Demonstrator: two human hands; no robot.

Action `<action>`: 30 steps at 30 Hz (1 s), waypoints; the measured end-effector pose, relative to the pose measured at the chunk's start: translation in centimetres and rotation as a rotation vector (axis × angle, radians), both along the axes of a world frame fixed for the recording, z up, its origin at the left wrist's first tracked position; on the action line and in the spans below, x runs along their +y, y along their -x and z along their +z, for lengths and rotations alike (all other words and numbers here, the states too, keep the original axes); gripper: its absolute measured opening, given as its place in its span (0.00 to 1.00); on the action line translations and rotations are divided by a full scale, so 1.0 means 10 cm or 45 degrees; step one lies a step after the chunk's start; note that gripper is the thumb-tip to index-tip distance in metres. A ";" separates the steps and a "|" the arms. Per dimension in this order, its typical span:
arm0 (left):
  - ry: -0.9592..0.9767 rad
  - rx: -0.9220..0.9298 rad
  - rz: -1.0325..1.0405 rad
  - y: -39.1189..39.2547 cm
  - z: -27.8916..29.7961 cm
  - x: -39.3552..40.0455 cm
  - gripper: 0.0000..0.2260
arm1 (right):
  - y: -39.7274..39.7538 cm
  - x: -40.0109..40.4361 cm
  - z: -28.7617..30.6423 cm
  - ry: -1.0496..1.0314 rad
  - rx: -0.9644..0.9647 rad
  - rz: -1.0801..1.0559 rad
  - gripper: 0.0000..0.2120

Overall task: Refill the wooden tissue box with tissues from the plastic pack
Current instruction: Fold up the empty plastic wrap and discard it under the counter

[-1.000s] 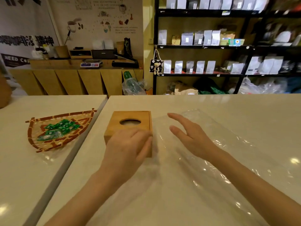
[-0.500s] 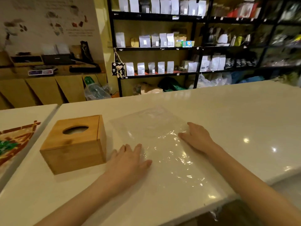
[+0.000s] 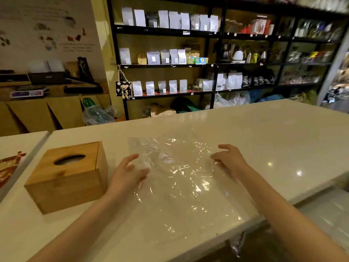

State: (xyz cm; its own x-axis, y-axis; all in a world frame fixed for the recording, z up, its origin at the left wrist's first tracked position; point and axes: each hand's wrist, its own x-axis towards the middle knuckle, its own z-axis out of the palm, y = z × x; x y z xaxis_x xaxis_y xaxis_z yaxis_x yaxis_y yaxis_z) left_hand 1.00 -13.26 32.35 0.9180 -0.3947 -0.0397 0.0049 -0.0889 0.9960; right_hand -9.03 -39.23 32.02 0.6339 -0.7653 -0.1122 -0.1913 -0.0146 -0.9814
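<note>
The wooden tissue box stands on the white table, left of my hands, with its oval slot facing up. What is inside the slot I cannot make out. A clear plastic pack lies crinkled and nearly flat in front of me, and no tissues show in it. My left hand pinches its left edge, just right of the box. My right hand grips its right edge with curled fingers. The far part of the plastic is raised slightly off the table.
The white table runs far to the right, and its front edge cuts in close at my right, where a bit of plastic hangs over. A second table with a woven tray adjoins on the left. Shelves of pouches stand behind.
My left hand left the box and both hands went onto the plastic. They lay flat on it half a second ago; now they grip its edges and it is lifted and crinkled.
</note>
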 end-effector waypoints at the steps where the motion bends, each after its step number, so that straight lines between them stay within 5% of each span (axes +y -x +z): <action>1: 0.053 0.081 -0.020 0.00 0.00 0.02 0.23 | 0.04 0.00 0.02 -0.074 -0.049 0.022 0.22; 6: 0.090 0.173 -0.055 -0.01 0.03 0.06 0.19 | 0.28 0.00 0.15 -0.203 -0.201 0.074 0.18; 13: -0.082 -0.237 0.008 0.04 0.22 0.07 0.21 | 0.47 0.04 0.40 0.089 -0.123 0.143 0.13; 18: -0.303 -0.798 0.113 0.10 0.50 0.18 0.14 | 0.55 0.17 0.63 0.621 -0.039 0.105 0.14; 21: -0.334 -1.090 0.163 0.18 0.67 0.23 0.06 | 0.53 0.30 0.75 1.306 0.346 -0.105 0.11; 24: -0.399 -1.312 0.147 0.25 0.81 0.23 0.05 | 0.52 0.55 0.88 1.659 0.373 0.093 0.17; 27: -0.408 -1.499 0.153 0.31 0.95 0.22 0.06 | 0.47 0.82 1.04 1.540 0.183 0.347 0.13; 30: -0.330 -1.418 0.224 0.31 1.05 0.31 0.25 | 0.52 0.89 1.17 1.249 -0.018 0.427 0.07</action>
